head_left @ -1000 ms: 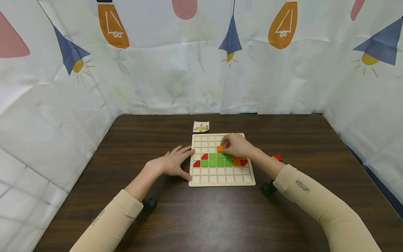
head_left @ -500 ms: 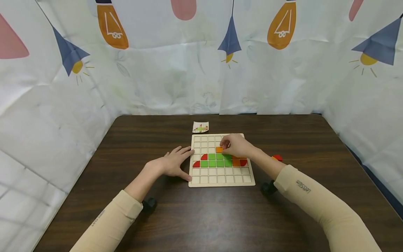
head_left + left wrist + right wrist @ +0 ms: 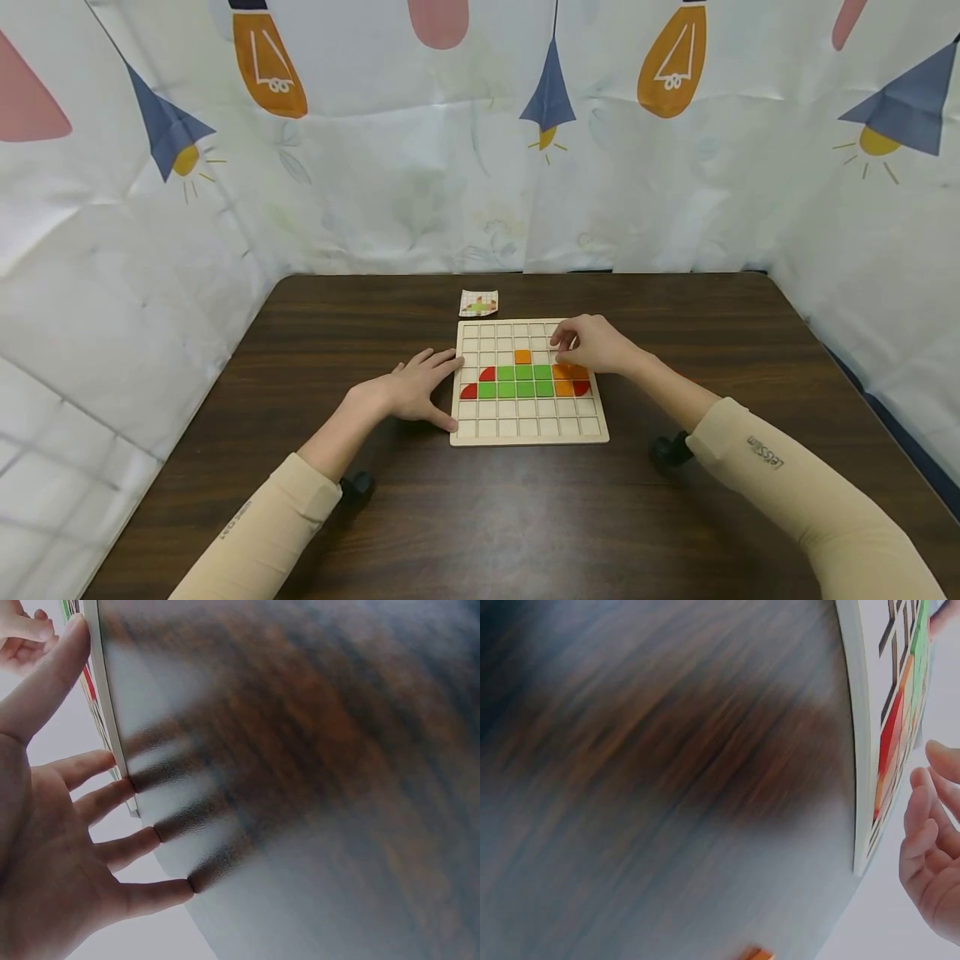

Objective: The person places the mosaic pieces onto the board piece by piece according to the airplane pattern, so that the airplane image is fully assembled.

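A pale wooden grid board (image 3: 527, 430) lies on the table, with green square tiles (image 3: 525, 382) in two rows across its middle. Red curved tiles (image 3: 468, 391) sit at the left end, orange and red ones (image 3: 563, 388) at the right. Above the green rows, one orange square tile (image 3: 522, 357) lies in a cell. My left hand (image 3: 411, 388) spreads its fingers at the board's left edge; the thumb touches the rim. Over the board's upper right hovers my right hand (image 3: 597, 343), fingers loosely bent, thumb apart from them, nothing visible between (image 3: 936, 851).
A small picture card (image 3: 478, 303) lies behind the board. In the right wrist view, part of a loose orange tile (image 3: 760, 955) shows on the brown table (image 3: 480, 525). Black wrist devices (image 3: 670, 451) sit under both forearms. A printed white curtain (image 3: 420, 192) hangs behind.
My right hand let go of the orange square tile, which stays in its cell above the green rows, and moved right. The left hand stayed at the board's edge.
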